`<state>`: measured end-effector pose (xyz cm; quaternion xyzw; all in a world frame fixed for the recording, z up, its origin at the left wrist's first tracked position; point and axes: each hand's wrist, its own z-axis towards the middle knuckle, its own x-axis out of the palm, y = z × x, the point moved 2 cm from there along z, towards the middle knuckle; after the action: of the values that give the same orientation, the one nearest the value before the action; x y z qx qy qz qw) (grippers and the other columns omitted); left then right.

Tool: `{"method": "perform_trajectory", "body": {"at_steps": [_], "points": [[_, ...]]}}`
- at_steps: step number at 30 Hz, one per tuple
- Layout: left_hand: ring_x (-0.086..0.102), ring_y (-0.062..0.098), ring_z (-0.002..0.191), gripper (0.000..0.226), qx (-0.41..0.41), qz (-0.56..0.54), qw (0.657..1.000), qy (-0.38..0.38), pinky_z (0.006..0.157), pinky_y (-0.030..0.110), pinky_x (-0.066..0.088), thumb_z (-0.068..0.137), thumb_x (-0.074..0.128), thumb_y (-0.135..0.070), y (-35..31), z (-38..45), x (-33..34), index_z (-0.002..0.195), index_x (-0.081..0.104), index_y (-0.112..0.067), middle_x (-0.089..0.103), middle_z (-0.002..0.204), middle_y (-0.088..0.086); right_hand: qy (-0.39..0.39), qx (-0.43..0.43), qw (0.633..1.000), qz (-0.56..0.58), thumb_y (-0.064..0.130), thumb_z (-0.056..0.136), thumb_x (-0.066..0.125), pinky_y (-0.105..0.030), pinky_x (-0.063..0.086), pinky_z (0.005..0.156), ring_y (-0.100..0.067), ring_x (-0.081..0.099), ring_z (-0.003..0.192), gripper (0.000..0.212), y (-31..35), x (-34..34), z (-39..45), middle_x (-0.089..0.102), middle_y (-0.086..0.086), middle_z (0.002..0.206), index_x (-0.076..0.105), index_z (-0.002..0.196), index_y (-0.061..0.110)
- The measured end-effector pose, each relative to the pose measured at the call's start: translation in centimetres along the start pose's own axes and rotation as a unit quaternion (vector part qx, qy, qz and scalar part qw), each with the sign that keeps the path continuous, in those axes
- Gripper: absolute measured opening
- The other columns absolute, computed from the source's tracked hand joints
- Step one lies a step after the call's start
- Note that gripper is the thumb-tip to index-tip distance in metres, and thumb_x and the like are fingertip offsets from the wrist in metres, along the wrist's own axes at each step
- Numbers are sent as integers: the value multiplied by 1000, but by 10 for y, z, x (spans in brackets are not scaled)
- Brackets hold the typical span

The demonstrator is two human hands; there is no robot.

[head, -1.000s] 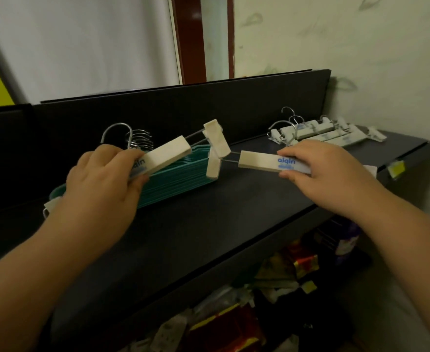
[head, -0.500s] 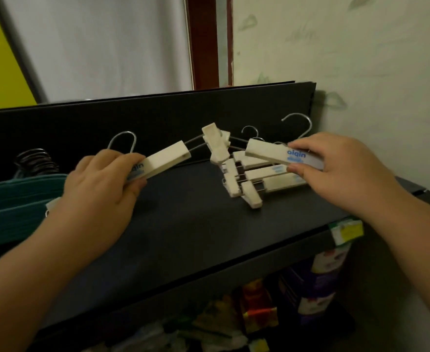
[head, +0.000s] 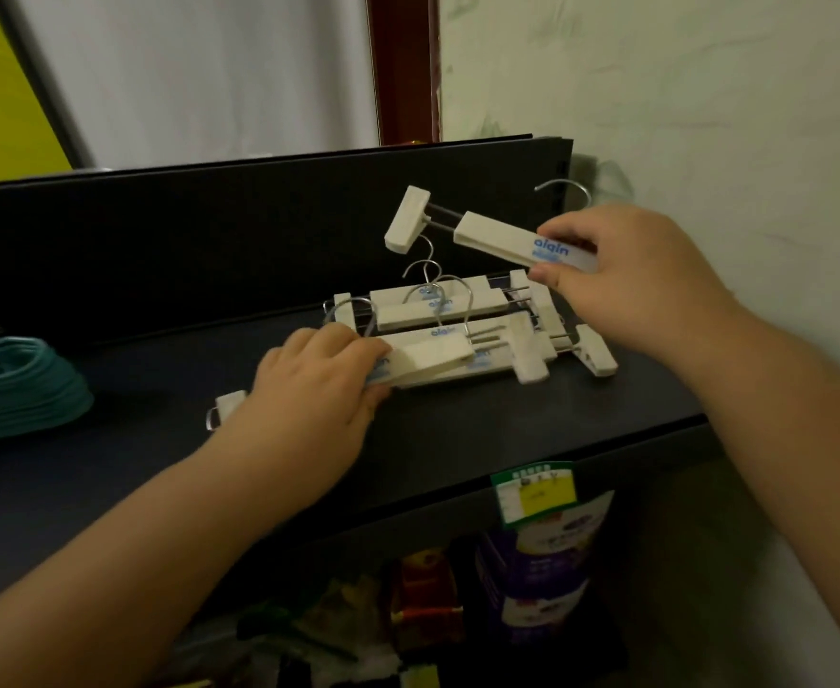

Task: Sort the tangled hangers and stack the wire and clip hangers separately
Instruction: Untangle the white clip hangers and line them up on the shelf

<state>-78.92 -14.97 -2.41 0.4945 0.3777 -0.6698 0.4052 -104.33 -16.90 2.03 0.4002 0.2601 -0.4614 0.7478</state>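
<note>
A pile of cream clip hangers [head: 457, 310] with metal hooks lies on the dark shelf [head: 457, 429] at the right. My left hand [head: 318, 389] grips one cream clip hanger [head: 427, 357] and holds it down on the front of that pile. My right hand [head: 626, 275] pinches a second clip hanger [head: 497, 238] by its middle bar and holds it tilted in the air above the pile, its end clip pointing up and left. A stack of teal hangers [head: 21, 384] sits at the shelf's left edge.
The shelf has a dark back panel [head: 259, 216] and a pale wall [head: 705, 116] on the right. A green and yellow price tag [head: 537, 494] hangs from the shelf's front edge. Packaged goods fill the lower shelf [head: 507, 588].
Both hands moved right toward the clip hanger pile. My left hand lowered its hanger onto the pile. My right hand lifted its hanger above it. The view swung right.
</note>
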Motion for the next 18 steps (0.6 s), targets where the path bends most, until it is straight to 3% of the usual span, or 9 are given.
{"method": "perform_trajectory", "body": {"at_steps": [9,18], "points": [[27,17,133,47,94,25,995,-24,112,38,23,98,41,-42,-66,28,29,143,31,-33,34,143,-6,5,-14,1000,11,36,91,67,-13,32,63,4,50,77,38,-22,-9,1,58,13,101,62,128,29],[28,18,132,47,93,51,994,-4,111,38,24,99,40,-43,-79,33,36,143,28,-33,33,144,-6,21,-27,999,17,36,92,66,-12,31,62,3,52,78,39,-35,-12,3,65,8,112,61,130,30]]}}
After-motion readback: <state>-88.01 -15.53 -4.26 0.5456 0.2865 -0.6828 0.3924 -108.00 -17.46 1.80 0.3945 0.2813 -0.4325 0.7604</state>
